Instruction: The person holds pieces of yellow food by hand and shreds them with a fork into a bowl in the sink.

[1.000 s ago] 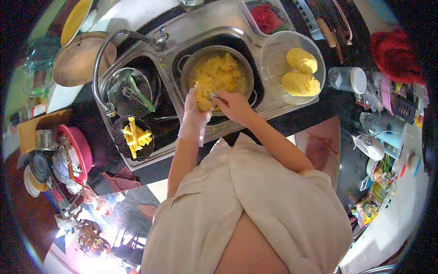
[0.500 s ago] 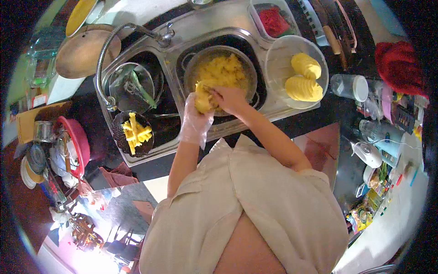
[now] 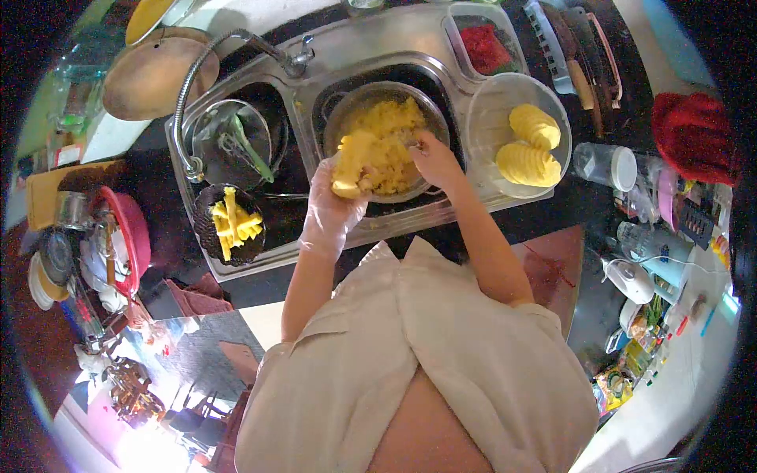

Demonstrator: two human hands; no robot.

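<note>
My left hand [image 3: 333,206], in a clear plastic glove, is closed around a peeled pineapple [image 3: 356,162] at the near left rim of a metal pot [image 3: 335,126]. Yellow pineapple bits [image 3: 394,118] cover the pot's bottom. Over the pot's right side is my right hand [image 3: 436,164], bare, with fingers pinched together. Something small sticks out of them to the left, too blurred to name. Two peeled pineapples [image 3: 530,162] with carved grooves lie in a clear round tub [image 3: 482,118] to the right.
A black bowl [image 3: 206,206] of yellow strips stands at the sink's left front. The left basin holds a lidded pan or glass lid [image 3: 206,142] with green leaves. Behind are the faucet [image 3: 296,59] and a box of red stuff [image 3: 482,49]. Knives [image 3: 579,79] lie back right.
My right hand has moved right, away from the pineapple, to over the pot's right side. My left hand has shifted slightly, and the pineapple shows more of its side.
</note>
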